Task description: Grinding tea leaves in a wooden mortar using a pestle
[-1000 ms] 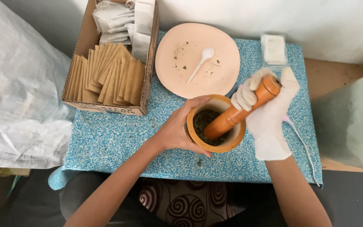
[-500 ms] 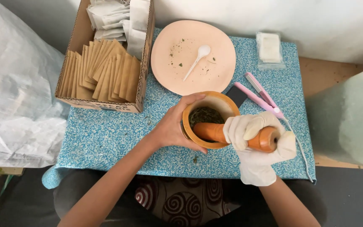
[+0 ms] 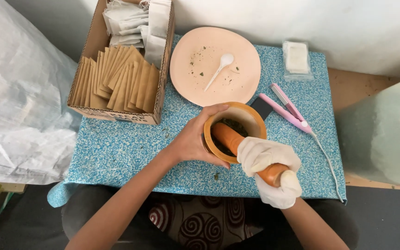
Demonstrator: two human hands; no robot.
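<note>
A wooden mortar [image 3: 251,116] with dark green crushed leaves inside stands on a small table covered in blue speckled cloth [image 3: 130,153]. My bare left hand [image 3: 195,139] wraps around the mortar's left side. My right hand [image 3: 270,171], in a white glove, grips the upper end of an orange-brown wooden pestle [image 3: 228,135]. The pestle slants down and left into the mortar, its tip among the leaves.
Behind the mortar lies a peach plate [image 3: 215,65] with a white plastic spoon [image 3: 219,69] and leaf crumbs. A cardboard box [image 3: 116,65] of brown and white sachets sits far left. A pink sealer tool [image 3: 285,110] with cord and a small clear packet [image 3: 296,59] lie right.
The pestle has swung from pointing up right to lying low towards me, its handle now over the table's near edge. My right hand came down and nearer with it, uncovering the pink sealer tool.
</note>
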